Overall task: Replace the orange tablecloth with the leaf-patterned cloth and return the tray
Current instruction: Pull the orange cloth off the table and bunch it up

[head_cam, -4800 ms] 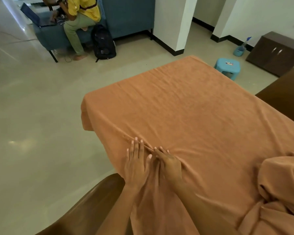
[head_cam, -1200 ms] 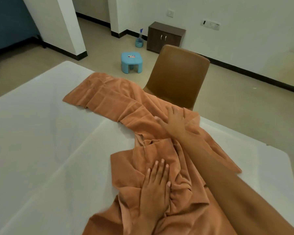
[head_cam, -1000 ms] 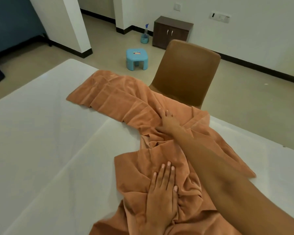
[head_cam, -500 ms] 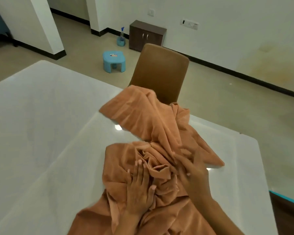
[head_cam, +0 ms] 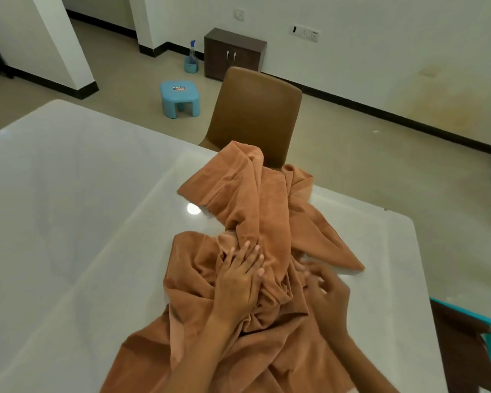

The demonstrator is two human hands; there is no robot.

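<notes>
- The white table (head_cam: 68,222) fills most of the view, bare and glossy, with a light glare just beside the cloth.
- The orange tablecloth (head_cam: 255,211) is bunched in a crumpled heap down the middle-right of the table, one fold humped up at the far edge and a corner trailing off to the right.
- A brown chair (head_cam: 255,109) sits right behind that hump, tucked against the far edge.
- A dark cabinet (head_cam: 234,53) stands at the wall, with a spray bottle (head_cam: 191,58) just beside it.
- A little blue stool (head_cam: 179,98) is out on the floor.
- The left hand (head_cam: 238,282) lies flat on the heap, fingers spread and pressing down.
- The right hand (head_cam: 328,293) sits at the heap's right side, fingers curled into the folds; blurry, so can't tell if it's actually pinching.
</notes>
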